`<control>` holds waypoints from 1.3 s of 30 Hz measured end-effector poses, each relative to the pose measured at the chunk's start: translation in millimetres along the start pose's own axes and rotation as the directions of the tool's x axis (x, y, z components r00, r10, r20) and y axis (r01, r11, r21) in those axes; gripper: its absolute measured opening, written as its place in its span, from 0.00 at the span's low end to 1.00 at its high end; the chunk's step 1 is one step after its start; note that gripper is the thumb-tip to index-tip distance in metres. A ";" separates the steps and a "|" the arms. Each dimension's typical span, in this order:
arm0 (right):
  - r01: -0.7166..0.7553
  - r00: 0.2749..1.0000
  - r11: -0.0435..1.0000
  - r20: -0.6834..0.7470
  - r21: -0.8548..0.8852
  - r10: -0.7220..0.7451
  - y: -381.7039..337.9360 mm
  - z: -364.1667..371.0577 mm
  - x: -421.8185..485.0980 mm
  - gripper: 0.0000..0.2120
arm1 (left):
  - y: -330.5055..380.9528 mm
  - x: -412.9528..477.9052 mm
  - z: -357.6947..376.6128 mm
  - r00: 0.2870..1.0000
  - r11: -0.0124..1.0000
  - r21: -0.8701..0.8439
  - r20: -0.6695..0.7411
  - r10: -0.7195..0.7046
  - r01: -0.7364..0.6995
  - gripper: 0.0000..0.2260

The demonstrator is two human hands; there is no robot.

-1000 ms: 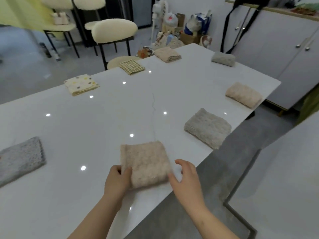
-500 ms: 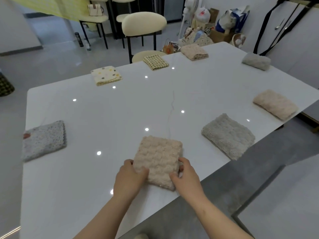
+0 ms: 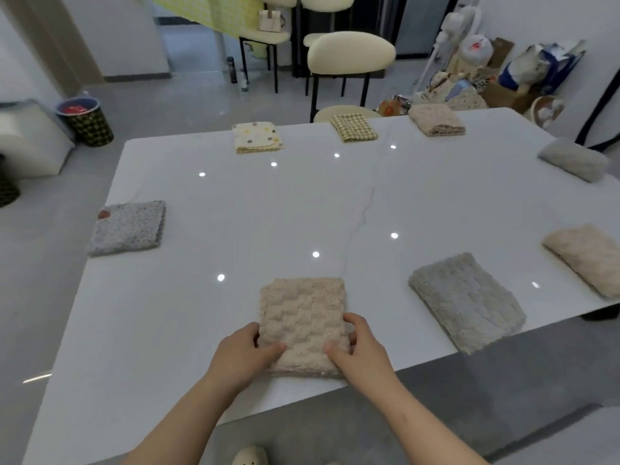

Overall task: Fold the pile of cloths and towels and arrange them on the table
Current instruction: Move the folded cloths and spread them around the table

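Observation:
A folded beige fluffy towel (image 3: pixel 302 317) lies flat near the front edge of the white table (image 3: pixel 268 213). My left hand (image 3: pixel 243 355) grips its near left corner, thumb on top. My right hand (image 3: pixel 360 350) grips its near right side, thumb on top and fingers curled round the edge. Other folded pieces lie spaced around the table: a grey towel (image 3: pixel 466 300), a beige towel (image 3: pixel 585 258), a grey towel (image 3: pixel 575 159), a beige towel (image 3: pixel 436 119), a checked cloth (image 3: pixel 354 127), a dotted cloth (image 3: pixel 256 137) and a speckled grey cloth (image 3: pixel 129 227).
Cream padded chairs (image 3: pixel 350 55) stand beyond the table's far edge. A dark patterned bin (image 3: pixel 85 120) sits on the floor at the left. Bags, boxes and a fan (image 3: pixel 496 68) crowd the far right corner. Grey floor runs along the table's near edge.
The view has swung left, so the table sits more squarely in frame. Both hands have closed onto the beige towel's near corners, and the towel now lies straighter on the table.

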State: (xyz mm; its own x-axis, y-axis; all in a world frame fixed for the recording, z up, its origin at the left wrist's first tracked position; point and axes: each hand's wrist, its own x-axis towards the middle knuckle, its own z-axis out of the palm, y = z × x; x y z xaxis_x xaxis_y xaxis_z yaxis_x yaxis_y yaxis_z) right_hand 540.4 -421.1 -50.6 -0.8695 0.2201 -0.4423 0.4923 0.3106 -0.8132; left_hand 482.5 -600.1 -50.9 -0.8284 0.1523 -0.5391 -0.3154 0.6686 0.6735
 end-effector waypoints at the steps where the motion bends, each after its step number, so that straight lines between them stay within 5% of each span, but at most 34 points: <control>1: 0.000 1.000 1.000 0.022 0.000 0.000 1.6 -4.8 -0.4 0.24 | 0.0 -3.3 4.3 1.000 1.000 0.009 -0.027 0.000 0.001 0.18; 5: 0.007 0.997 0.999 0.083 0.037 -0.010 8.1 -16.7 2.0 0.22 | -1.9 -15.0 14.9 0.994 0.997 -0.074 -0.110 -0.001 -0.007 0.19; 9: 0.065 0.989 0.998 0.129 0.017 -0.067 12.7 -16.5 1.7 0.21 | -5.7 -24.2 16.1 0.991 0.992 -0.089 -0.108 0.082 -0.092 0.34; 17: 0.134 0.975 0.991 0.179 -0.007 -0.130 8.6 -13.1 -0.1 0.22 | -15.1 -24.7 19.8 0.981 0.980 0.122 -0.097 0.169 -0.157 0.15; 25: 0.164 0.970 0.984 0.191 -0.068 -0.148 14.7 -13.0 -0.1 0.31 | -25.0 -28.7 20.5 0.971 0.977 0.100 -0.130 0.201 -0.189 0.21; 29: 0.191 0.963 0.976 0.212 -0.109 -0.164 20.6 -12.9 0.5 0.28 | -21.3 -25.9 11.7 0.991 0.991 0.027 -0.024 0.130 -0.130 0.16; 39: 0.230 0.952 0.953 0.249 -0.194 -0.179 19.3 -17.1 0.4 0.18 | -23.8 -32.4 20.2 0.982 0.983 0.110 -0.103 0.158 -0.147 0.16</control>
State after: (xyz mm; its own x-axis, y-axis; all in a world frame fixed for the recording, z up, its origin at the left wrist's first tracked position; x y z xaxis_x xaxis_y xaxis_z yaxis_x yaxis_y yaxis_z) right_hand 550.3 -399.3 -60.0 -0.9262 -0.0761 -0.3692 0.2771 0.5267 -0.8037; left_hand 526.2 -606.2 -59.7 -0.9110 0.1805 -0.3707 -0.1374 0.7150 0.6855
